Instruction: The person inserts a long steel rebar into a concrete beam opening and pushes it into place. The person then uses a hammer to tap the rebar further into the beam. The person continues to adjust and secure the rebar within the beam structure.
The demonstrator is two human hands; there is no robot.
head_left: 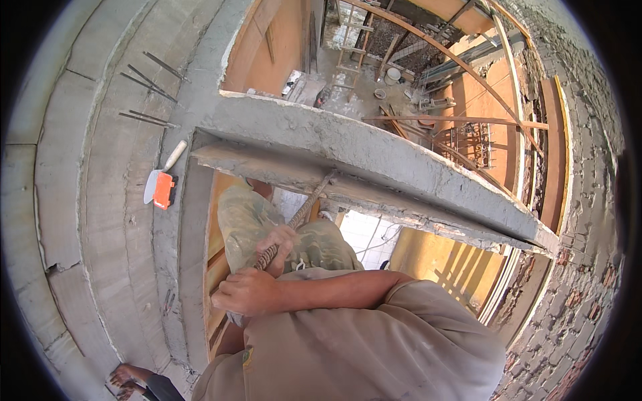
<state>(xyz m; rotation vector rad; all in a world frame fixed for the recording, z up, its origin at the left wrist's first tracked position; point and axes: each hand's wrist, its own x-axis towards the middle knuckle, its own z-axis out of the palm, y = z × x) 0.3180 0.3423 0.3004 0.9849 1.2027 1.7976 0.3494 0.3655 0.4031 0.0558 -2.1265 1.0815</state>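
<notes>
Both my hands grip a ribbed steel bar. My right hand is closed round its lower part, the forearm crossing in front of my body. Farther up, my left hand is closed round the bar too, its forearm mostly hidden. The bar slants away to the right, and its far tip meets the recess along the grey concrete beam. Below that recess runs a rough, mortar-stained ledge. My knees, in camouflage trousers, show beneath the bar.
On the concrete at left lie a trowel and an orange case. Steel rods stick out nearby. Another person's hand shows at lower left. Beyond the beam, a lower floor holds a wooden ladder and buckets. Brickwork rises at right.
</notes>
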